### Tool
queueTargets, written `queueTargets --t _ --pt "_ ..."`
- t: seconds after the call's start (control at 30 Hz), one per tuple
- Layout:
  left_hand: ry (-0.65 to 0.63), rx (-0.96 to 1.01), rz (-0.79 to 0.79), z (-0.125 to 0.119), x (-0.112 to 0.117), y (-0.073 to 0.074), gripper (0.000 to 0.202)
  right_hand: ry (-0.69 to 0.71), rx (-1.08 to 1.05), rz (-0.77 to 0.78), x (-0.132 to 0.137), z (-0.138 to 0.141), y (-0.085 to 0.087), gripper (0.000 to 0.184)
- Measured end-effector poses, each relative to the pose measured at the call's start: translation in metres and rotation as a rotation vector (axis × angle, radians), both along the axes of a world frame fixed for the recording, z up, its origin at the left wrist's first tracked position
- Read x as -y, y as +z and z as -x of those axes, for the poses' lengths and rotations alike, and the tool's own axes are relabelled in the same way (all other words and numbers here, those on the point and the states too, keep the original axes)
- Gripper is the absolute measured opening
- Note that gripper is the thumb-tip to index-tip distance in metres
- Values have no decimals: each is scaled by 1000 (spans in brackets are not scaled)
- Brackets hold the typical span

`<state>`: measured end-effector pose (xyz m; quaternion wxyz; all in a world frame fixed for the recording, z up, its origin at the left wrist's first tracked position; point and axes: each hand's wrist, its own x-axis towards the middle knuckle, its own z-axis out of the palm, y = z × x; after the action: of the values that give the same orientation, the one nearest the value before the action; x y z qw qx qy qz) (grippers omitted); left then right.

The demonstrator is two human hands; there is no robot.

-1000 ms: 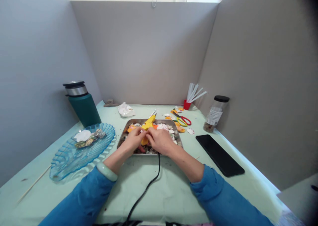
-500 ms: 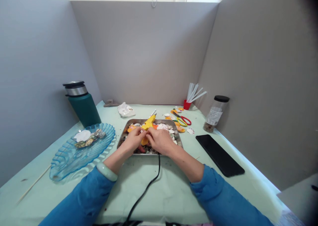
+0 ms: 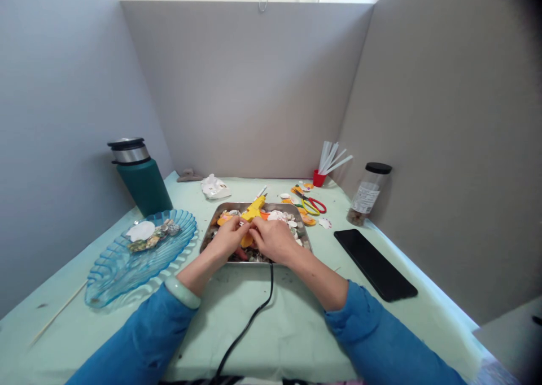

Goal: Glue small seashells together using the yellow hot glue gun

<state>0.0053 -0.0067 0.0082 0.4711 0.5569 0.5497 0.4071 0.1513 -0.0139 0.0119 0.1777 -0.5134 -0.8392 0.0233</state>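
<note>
My left hand (image 3: 227,239) and my right hand (image 3: 274,241) meet over a metal tray (image 3: 304,227), with thumbs and fingertips pinched close together. Whatever lies between the fingertips is too small and too covered to name. Just beyond them a yellow hot glue gun (image 3: 255,208) rests in the tray, its nozzle pointing away from me. Its lower part is hidden by my hands. Around it the tray holds shells (image 3: 277,215) and small stones, partly covered by my hands. A black cord (image 3: 254,316) runs from the tray's front edge toward me.
On the left stand a blue shell-shaped dish (image 3: 114,280) with packaged pieces and a green bottle (image 3: 144,187). Scissors (image 3: 313,207), orange shells, a red cup (image 3: 319,178) of glue sticks, a jar (image 3: 366,198) and a black phone (image 3: 375,263) lie right. Grey panels (image 3: 254,91) enclose the table.
</note>
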Motion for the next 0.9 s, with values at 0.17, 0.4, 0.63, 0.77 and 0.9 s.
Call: queueTargets --t 0.17,0.4,0.63,0.77,0.9 --pt "-3 -34 -35 2 -2 -6 19 1 -2 12 0 0 -2 30" --pt "-32 -73 -55 6 -7 -13 24 -2 10 20 1 0 0 29" --pt "-48 -187 -87 9 -7 -15 22 5 14 27 0 0 -1 29" --pt "-48 -214 -75 9 -7 -13 21 10 17 18 0 0 -2 28" --pt "-57 -252 -58 8 -7 -13 18 11 21 17 0 0 -1 29"
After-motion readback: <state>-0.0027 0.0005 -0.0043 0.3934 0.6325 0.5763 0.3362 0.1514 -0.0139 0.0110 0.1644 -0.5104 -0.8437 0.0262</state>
